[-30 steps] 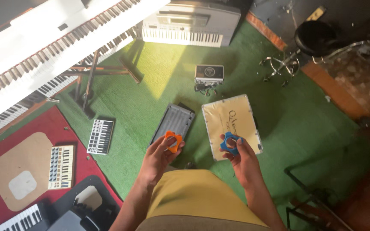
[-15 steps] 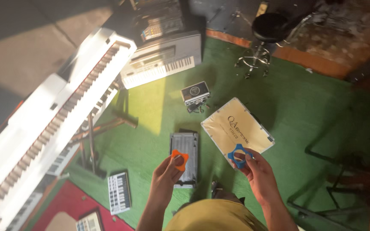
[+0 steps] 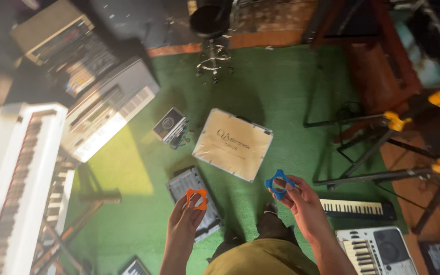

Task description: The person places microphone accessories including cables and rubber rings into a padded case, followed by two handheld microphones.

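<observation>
The left hand (image 3: pixel 184 219) pinches a small orange plastic piece (image 3: pixel 197 198) between thumb and fingertips, held up over a grey device (image 3: pixel 192 196) on the green carpet (image 3: pixel 260 81). The right hand (image 3: pixel 304 203) pinches a similar blue plastic piece (image 3: pixel 279 184) at its fingertips, to the right of the orange one and well apart from it. Just beyond both lies a cream case (image 3: pixel 232 144), with a small square box (image 3: pixel 170 125) to its left. A white keyboard (image 3: pixel 16 188) stands at far left; a small keyboard (image 3: pixel 357 208) lies at right.
</observation>
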